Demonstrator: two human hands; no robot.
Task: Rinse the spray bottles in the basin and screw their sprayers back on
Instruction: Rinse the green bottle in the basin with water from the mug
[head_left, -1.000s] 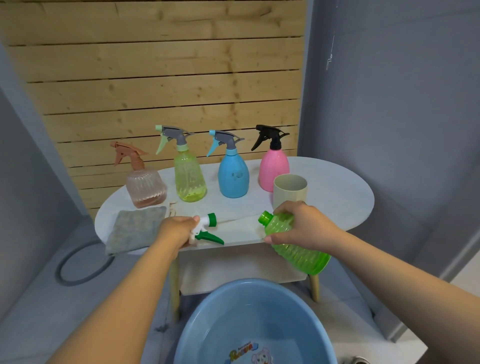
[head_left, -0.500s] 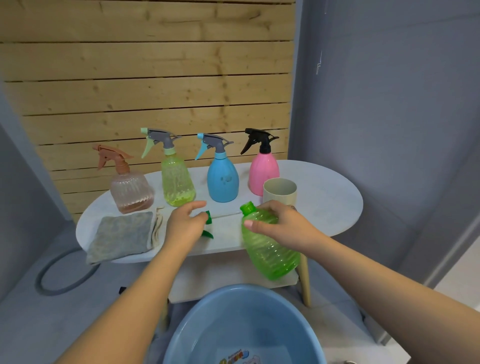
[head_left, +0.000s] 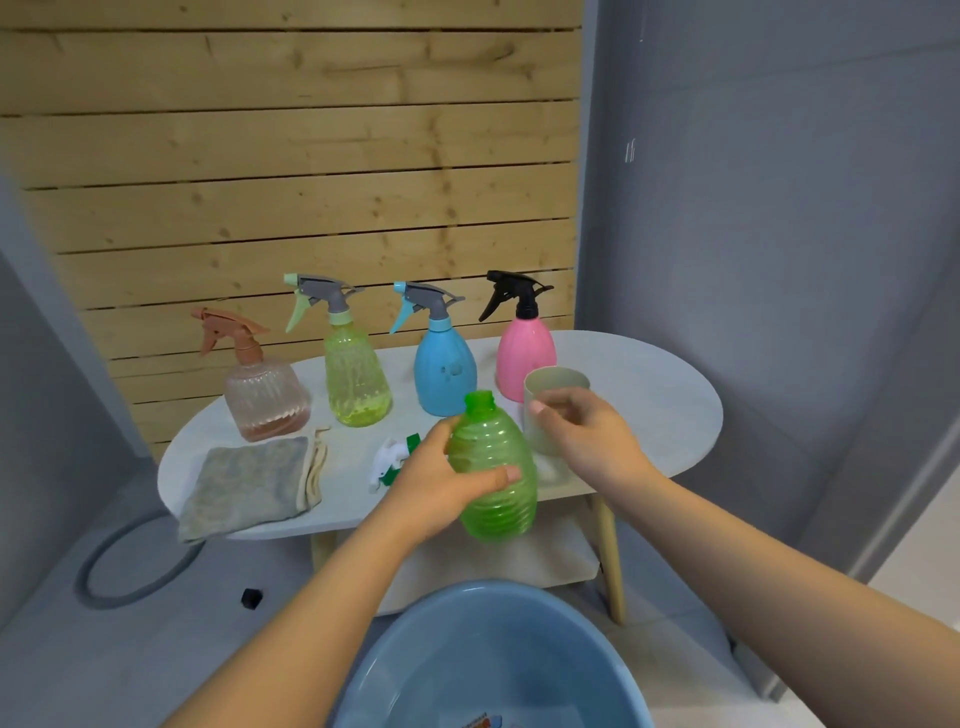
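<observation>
Change: we see the green bottle (head_left: 493, 462) has passed from the right hand to the left hand since half a second ago, and it now stands nearly upright instead of tilted.
Left hand (head_left: 441, 483): we find it gripping the green bottle round the body, thumb across the near side, fingers curled behind.
Right hand (head_left: 582, 431): off the bottle now, fingers loosely bent and holding nothing, hovering at the beige cup (head_left: 556, 395); we cannot tell whether it touches the cup.
Green bottle: neck open at the top with no sprayer on it, held in front of the table's near edge, above the blue basin (head_left: 483, 660).
Loose sprayer (head_left: 395, 460): white and green, lying on the table (head_left: 649, 410) just left of the left hand.
Back row: we count 4 bottles with sprayers on, from left to right a peach bottle (head_left: 265, 395), a yellow bottle (head_left: 356, 374), a blue bottle (head_left: 444, 371) and a pink bottle (head_left: 524, 348).
Cloth (head_left: 244, 486): grey, folded flat on the table's left end, near the front edge.
Floor: a grey hose (head_left: 104, 582) curls under the table's left side, with a small black object (head_left: 251, 597) near it.
</observation>
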